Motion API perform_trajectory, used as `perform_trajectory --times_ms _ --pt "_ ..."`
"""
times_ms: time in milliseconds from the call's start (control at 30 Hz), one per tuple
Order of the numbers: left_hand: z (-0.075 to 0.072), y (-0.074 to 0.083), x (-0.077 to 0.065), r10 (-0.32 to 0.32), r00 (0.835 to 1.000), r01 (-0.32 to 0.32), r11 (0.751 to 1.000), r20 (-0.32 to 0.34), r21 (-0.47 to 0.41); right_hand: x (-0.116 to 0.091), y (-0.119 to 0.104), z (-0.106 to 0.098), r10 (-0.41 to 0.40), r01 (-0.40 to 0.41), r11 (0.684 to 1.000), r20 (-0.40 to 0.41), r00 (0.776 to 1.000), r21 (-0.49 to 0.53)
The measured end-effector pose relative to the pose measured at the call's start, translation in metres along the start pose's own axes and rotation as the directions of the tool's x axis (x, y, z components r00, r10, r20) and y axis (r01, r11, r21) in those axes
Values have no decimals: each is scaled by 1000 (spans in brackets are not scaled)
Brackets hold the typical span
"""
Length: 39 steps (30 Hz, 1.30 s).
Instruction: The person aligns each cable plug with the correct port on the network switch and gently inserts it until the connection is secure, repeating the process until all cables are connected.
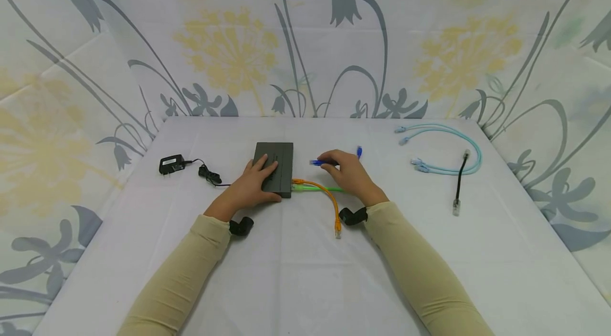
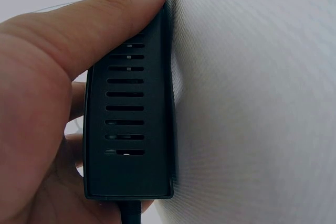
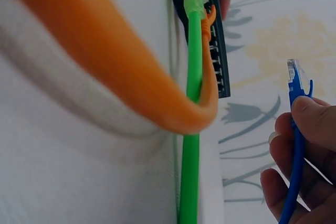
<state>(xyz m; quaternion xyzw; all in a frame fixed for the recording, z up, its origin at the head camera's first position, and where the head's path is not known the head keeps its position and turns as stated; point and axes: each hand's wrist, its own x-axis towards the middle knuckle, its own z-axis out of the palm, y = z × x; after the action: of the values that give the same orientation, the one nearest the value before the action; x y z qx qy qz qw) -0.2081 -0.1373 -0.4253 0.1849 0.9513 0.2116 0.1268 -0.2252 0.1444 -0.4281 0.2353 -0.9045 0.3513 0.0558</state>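
Observation:
My left hand [image 1: 250,187] holds a black network switch [image 1: 285,158] on the table, fingers spread over its top. In the left wrist view the thumb [image 2: 121,11] lies across the switch's vented side. My right hand [image 1: 350,173] pinches a blue Ethernet cable [image 3: 295,85] just behind its clear plug, which points toward the switch, apart from it. The cable's other end [image 1: 359,152] shows beyond the hand. A green Ethernet cable [image 3: 193,61] and an orange Ethernet cable [image 3: 207,51] are plugged into the switch's right side. The orange cable's other plug [image 1: 338,230] lies loose.
A power adapter [image 1: 172,164] with a bundled cord [image 1: 208,173] lies left of the switch, its lead running under the left hand. Light-blue Ethernet cables [image 1: 470,148] and a short black cable [image 1: 460,182] lie at the right. A flowered cloth [image 1: 305,60] hangs behind the table.

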Motion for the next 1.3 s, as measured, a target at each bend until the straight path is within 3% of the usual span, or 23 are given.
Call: perform_trajectory --times_ms 667,1300 --pt "0 -1 1 4 1000 -4 1000 -5 -2 9 3 12 90 -90 996 113 989 -4" --pt "-1 -1 1 -7 1000 7 1000 10 2 18 -5 24 74 -78 997 223 972 8"
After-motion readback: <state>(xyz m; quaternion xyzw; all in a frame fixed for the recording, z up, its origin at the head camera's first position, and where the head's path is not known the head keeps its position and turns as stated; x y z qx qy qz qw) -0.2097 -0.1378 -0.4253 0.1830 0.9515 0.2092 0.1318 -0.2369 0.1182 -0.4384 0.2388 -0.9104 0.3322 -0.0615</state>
